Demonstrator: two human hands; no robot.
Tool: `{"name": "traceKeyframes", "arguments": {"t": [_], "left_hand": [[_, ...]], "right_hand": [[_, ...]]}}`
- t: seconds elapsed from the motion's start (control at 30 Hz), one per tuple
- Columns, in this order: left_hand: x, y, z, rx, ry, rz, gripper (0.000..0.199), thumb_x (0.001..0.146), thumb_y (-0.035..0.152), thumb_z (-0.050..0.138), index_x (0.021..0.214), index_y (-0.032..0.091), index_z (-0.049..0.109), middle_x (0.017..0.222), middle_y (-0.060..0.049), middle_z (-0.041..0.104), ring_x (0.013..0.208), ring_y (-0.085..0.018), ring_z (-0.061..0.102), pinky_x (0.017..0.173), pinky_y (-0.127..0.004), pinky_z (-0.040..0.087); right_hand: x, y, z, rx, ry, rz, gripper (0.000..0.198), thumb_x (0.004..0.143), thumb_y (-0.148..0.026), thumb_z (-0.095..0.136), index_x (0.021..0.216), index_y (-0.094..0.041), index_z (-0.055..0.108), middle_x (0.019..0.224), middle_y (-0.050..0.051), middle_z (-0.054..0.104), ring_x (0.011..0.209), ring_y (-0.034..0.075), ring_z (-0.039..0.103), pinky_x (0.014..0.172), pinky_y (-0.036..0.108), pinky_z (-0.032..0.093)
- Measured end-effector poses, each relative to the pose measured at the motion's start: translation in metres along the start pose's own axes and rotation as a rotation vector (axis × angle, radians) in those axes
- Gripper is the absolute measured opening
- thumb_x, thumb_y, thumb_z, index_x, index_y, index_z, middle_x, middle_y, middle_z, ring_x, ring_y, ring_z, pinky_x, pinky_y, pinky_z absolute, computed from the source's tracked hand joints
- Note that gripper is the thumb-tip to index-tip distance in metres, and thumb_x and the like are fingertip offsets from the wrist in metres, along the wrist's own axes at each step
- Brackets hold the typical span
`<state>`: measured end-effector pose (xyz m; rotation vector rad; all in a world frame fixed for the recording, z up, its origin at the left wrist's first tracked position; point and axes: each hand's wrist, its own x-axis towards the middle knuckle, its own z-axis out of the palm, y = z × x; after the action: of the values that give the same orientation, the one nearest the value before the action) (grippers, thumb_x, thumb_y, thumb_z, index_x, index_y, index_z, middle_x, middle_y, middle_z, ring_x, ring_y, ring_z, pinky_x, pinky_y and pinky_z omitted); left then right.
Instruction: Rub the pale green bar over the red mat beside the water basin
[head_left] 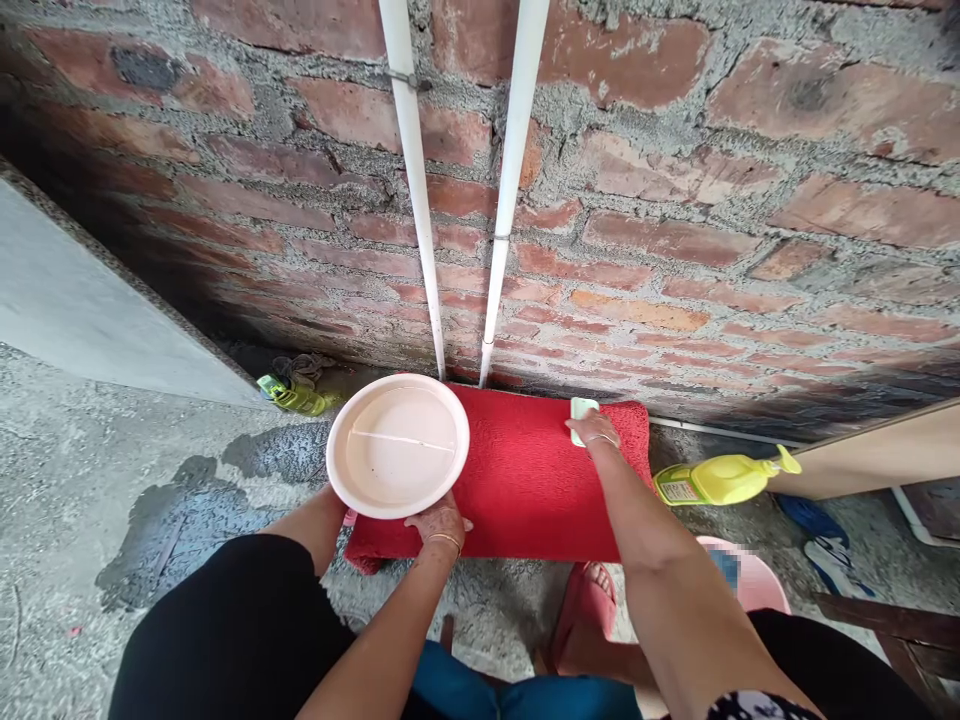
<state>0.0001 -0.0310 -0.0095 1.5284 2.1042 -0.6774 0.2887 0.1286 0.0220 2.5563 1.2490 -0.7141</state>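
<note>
A pale pink plastic basin (401, 440) is at the left end of a red shaggy mat (536, 490), with a pale line across its inside. My left hand (441, 522) grips the basin's near rim, its fingers partly hidden beneath it. Whether the basin rests on the mat or is held above it, I cannot tell. Near the mat's far right corner, my right hand (598, 428) is closed on a pale green rectangular block (582, 415), like a soap bar or small brush. The mat lies spread out below both hands, its right edge slightly raised.
Two white pipes (501, 215) run down the brick wall (652, 250). A yellow pump bottle (724, 480) lies right of the mat, near a pink tub (761, 580). On the left are a yellow-green bottle (296, 397), wet concrete (180, 540) and a grey slab (112, 290).
</note>
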Motion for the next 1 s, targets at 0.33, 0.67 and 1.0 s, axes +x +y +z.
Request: {"name": "traceKeyframes", "arguments": {"t": [0.33, 0.67, 1.0], "left_hand": [[0.002, 0.001, 0.004, -0.023, 0.034, -0.011, 0.088, 0.063, 0.045, 0.070, 0.139, 0.022, 0.031, 0.116, -0.022, 0.059, 0.106, -0.040, 0.054, 0.078, -0.065, 0.039], [0.005, -0.001, 0.010, -0.013, 0.041, -0.001, 0.087, 0.065, 0.048, 0.067, 0.139, 0.018, 0.030, 0.115, -0.024, 0.059, 0.103, -0.040, 0.056, 0.079, -0.064, 0.038], [0.003, -0.001, 0.006, -0.062, 0.046, -0.007, 0.080, 0.064, 0.044, 0.070, 0.134, 0.022, 0.037, 0.115, -0.021, 0.060, 0.105, -0.039, 0.055, 0.079, -0.064, 0.037]], "right_hand": [[-0.048, -0.033, 0.018, 0.003, 0.016, -0.164, 0.058, 0.073, -0.060, 0.055, 0.117, -0.022, 0.051, 0.114, 0.014, 0.050, 0.101, 0.028, 0.055, 0.077, 0.037, 0.042], [-0.109, -0.122, 0.084, -0.054, -0.034, -0.531, 0.044, 0.074, -0.050, 0.056, 0.110, -0.024, 0.054, 0.113, 0.010, 0.049, 0.102, 0.025, 0.053, 0.078, 0.034, 0.042], [-0.029, 0.054, 0.017, 0.041, -0.013, -0.015, 0.050, 0.076, -0.058, 0.050, 0.110, -0.021, 0.053, 0.111, 0.014, 0.050, 0.101, 0.027, 0.055, 0.079, 0.040, 0.041]]}}
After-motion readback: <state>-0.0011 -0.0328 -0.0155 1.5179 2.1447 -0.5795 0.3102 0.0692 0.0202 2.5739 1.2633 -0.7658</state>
